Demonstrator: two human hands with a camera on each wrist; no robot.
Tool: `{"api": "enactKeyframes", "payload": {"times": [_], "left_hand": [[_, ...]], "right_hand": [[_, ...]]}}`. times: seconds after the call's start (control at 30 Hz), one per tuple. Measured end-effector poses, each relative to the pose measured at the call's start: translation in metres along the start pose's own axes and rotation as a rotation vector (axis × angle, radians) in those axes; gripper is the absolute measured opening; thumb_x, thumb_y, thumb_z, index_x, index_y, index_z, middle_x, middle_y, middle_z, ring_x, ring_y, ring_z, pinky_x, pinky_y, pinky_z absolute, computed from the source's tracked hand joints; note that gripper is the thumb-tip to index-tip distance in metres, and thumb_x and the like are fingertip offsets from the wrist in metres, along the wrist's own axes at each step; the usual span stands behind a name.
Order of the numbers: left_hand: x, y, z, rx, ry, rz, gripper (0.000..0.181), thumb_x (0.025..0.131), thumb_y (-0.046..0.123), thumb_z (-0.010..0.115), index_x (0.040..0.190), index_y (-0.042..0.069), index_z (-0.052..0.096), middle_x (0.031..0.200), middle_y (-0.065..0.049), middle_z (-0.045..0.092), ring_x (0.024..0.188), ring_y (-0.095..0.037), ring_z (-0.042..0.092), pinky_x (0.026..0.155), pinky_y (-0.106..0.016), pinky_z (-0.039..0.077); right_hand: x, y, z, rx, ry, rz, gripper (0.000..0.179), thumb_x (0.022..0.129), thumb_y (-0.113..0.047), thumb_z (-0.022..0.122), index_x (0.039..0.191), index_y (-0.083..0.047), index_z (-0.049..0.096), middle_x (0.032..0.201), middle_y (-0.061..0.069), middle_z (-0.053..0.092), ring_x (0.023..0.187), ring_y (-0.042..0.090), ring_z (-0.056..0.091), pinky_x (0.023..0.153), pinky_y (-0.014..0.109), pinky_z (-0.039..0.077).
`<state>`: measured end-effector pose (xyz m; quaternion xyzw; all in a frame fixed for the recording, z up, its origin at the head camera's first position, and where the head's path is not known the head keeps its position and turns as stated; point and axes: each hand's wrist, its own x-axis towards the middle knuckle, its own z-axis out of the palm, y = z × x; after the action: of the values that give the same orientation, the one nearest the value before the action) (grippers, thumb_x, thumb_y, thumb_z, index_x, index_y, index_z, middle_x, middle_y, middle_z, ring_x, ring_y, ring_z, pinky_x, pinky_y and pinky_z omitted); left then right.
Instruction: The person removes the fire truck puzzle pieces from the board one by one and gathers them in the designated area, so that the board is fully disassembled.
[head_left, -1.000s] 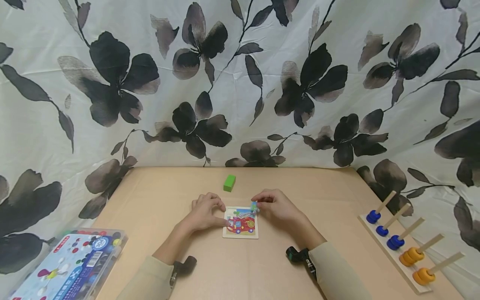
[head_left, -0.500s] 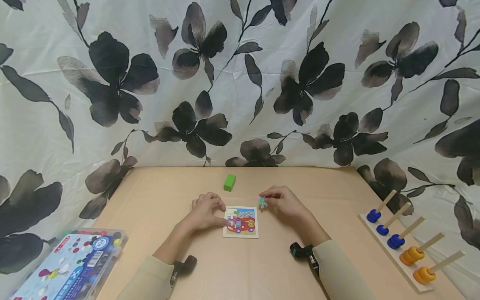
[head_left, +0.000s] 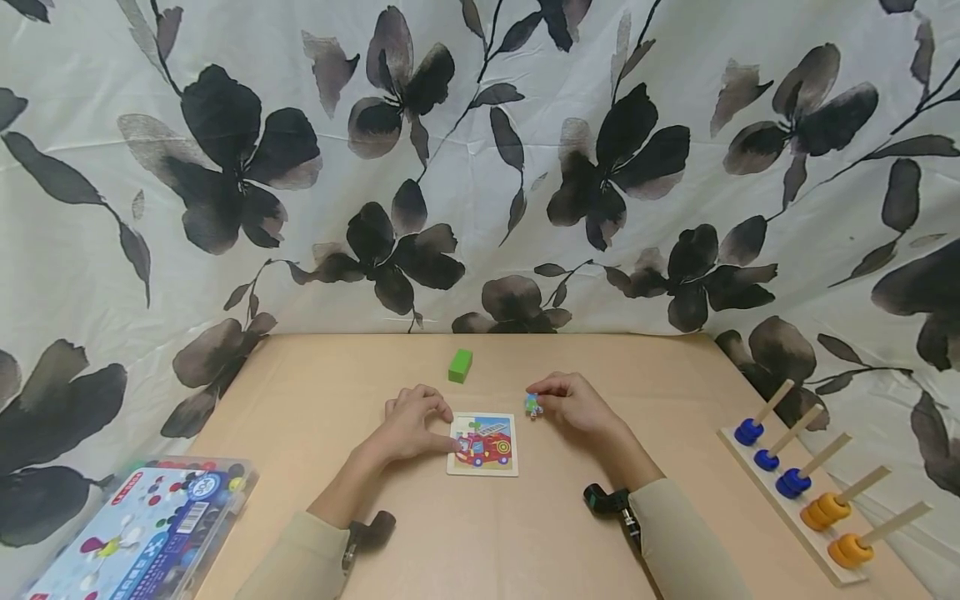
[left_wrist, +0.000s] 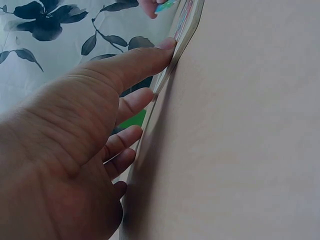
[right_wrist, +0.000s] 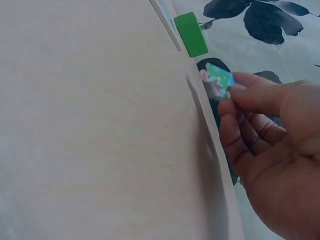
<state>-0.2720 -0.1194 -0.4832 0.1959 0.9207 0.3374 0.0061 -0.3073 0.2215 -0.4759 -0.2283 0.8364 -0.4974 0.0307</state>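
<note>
A square jigsaw puzzle [head_left: 491, 451] with a red fire truck lies in a pale frame mid-table; a pale patch shows at its upper left. My left hand [head_left: 411, 425] is at its left side: in the left wrist view, the straight thumb [left_wrist: 150, 59] presses on the border and the index fingertip touches the edge. Just right of the puzzle, my right hand [head_left: 576, 404] pinches a small blue-green jigsaw piece [head_left: 533, 406] between thumb and forefinger. The right wrist view shows that piece [right_wrist: 220, 81] tilted at the fingertips, its other fingers loosely curled.
A green block [head_left: 460, 366] lies behind the puzzle. At the right stands a wooden peg board [head_left: 783, 504] with blue and orange rings on its pegs. A clear plastic case [head_left: 142, 533] with a printed sheet sits front left. Flowered cloth [head_left: 480, 183] hangs behind the table.
My right hand has lifted the jigsaw piece away from the puzzle's upper right corner and moved it rightward. My left hand has stayed at the puzzle's left edge.
</note>
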Motion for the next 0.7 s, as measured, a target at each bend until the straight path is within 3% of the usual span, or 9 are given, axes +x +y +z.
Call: {"api": "enactKeyframes", "payload": {"times": [0.13, 0.3, 0.7], "left_hand": [[0.000, 0.000, -0.001, -0.001, -0.004, 0.000, 0.041, 0.068, 0.049, 0.094, 0.094, 0.028, 0.070, 0.133, -0.001, 0.056, 0.125, -0.029, 0.042, 0.101, -0.051, 0.024], [0.000, 0.000, -0.001, 0.001, 0.001, 0.002, 0.041, 0.067, 0.048, 0.095, 0.093, 0.028, 0.070, 0.132, 0.001, 0.057, 0.124, -0.028, 0.042, 0.101, -0.049, 0.024], [0.000, -0.001, -0.001, -0.006, -0.002, -0.002, 0.040, 0.068, 0.047, 0.094, 0.093, 0.029, 0.069, 0.132, 0.000, 0.056, 0.124, -0.028, 0.042, 0.100, -0.050, 0.024]], "right_hand": [[-0.001, 0.002, 0.000, -0.027, 0.023, 0.034, 0.021, 0.100, 0.000, 0.064, 0.117, 0.004, 0.075, 0.114, 0.019, 0.070, 0.100, 0.024, 0.057, 0.077, 0.020, 0.046], [-0.001, 0.004, -0.001, -0.100, 0.065, 0.075, 0.020, 0.099, 0.000, 0.065, 0.114, -0.001, 0.077, 0.109, 0.014, 0.071, 0.093, 0.020, 0.056, 0.076, 0.022, 0.047], [0.002, 0.013, 0.002, -0.214, 0.121, 0.026, 0.018, 0.097, 0.001, 0.068, 0.109, -0.004, 0.080, 0.105, 0.009, 0.072, 0.093, 0.019, 0.062, 0.078, 0.025, 0.048]]}}
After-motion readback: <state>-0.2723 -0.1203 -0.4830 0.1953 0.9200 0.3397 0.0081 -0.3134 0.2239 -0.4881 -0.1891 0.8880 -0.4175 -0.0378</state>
